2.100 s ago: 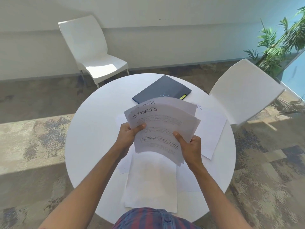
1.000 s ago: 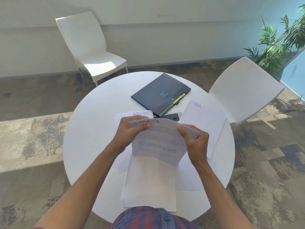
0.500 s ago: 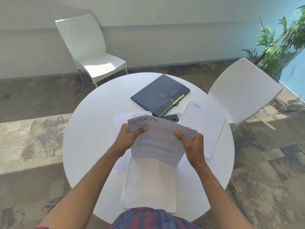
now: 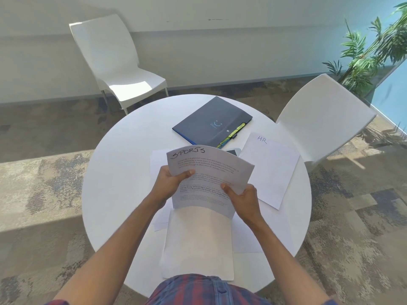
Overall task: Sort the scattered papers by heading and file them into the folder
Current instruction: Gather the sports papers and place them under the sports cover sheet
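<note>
**Over the round table: SPORTS sheets held in both hands**

Over the white round table (image 4: 114, 172), left hand (image 4: 169, 183) and right hand (image 4: 244, 197) each pinch the SPORTS papers (image 4: 209, 172), raised clear of the top. Below lie several loose sheets, exact count unclear; one HR sheet (image 4: 271, 170) at right. One dark folder (image 4: 211, 122), closed, far side. Two white chairs, one plant (image 4: 370, 51), patterned carpet.

A round white table (image 4: 114, 172) stood on mottled grey-brown carpet (image 4: 44, 194). Beyond it to the left, a white chair (image 4: 116, 62) sat against the pale wall (image 4: 220, 40), sunlight on its seat. A second white chair (image 4: 319, 119) stood just right of the table, a leafy plant (image 4: 370, 53) behind it.
</note>
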### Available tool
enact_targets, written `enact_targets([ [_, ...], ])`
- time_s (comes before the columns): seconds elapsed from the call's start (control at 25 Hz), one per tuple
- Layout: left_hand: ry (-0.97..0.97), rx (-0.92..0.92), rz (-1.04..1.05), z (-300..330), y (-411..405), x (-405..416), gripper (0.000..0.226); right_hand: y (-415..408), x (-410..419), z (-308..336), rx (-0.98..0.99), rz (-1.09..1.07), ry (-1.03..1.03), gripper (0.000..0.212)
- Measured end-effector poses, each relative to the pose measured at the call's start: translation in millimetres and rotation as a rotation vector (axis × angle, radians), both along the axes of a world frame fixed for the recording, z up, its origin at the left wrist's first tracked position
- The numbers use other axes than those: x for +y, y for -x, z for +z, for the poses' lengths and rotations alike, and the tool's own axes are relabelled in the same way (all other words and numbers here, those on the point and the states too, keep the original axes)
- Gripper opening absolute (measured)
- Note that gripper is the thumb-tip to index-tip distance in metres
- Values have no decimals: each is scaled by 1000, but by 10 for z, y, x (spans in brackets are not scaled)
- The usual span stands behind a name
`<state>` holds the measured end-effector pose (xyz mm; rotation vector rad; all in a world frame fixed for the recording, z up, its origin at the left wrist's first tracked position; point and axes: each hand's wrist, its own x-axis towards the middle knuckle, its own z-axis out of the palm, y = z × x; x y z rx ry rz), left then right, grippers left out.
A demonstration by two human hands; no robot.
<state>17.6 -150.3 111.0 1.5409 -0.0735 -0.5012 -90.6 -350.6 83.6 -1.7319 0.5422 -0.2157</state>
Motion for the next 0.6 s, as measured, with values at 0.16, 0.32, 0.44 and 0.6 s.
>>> enact_targets([
  [0.16,-67,74,3,-255,109,53,12,49,5,-129,77,13,48,4],
  [0.32,-35,77,11,-242,18,51,17,-58,-36,-109,73,-25,-14,17],
  [0.44,-27,114,-34,-182,-112,45,18,-193,-134,-14,29,-113,-182,13],
  [0.6,-52,226,-162,-191,-172,-31,21,-392,-294,56,58,-232,-332,14],
])
